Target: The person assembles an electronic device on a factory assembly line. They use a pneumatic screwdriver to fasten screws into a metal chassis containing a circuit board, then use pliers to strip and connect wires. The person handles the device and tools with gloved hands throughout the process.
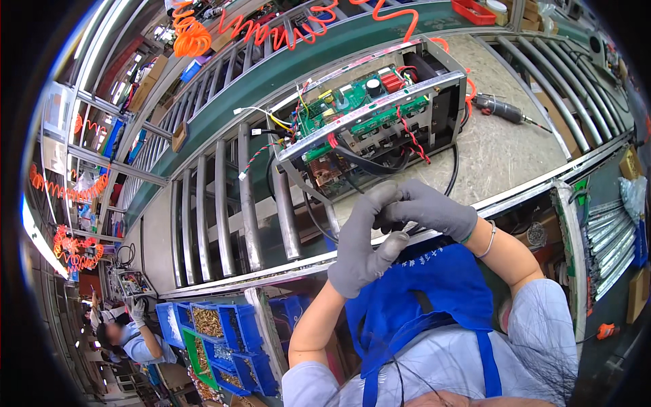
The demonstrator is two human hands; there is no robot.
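Note:
Both hands wear grey gloves and meet in front of my blue apron (420, 278), at the near edge of the work line. My left hand (363, 241) is curled, its thumb and fingers bent toward the right hand. My right hand (434, 209) is closed, fingertips pressed in by the left. A small pale bit shows between the fingertips, too little to name; the gloves hide the rest. Just beyond the hands stands an open metal-framed electronic unit (373, 112), tilted in view, with a green circuit board (342, 100), loose coloured wires and a black cable (453, 173).
A power screwdriver (500, 108) lies right of the unit. Metal rollers (222, 210) run to the left, more (563, 81) to the right. Blue bins (234, 325) of small hardware stand lower left, near a co-worker (139, 339). Orange coiled hoses (191, 34) hang above.

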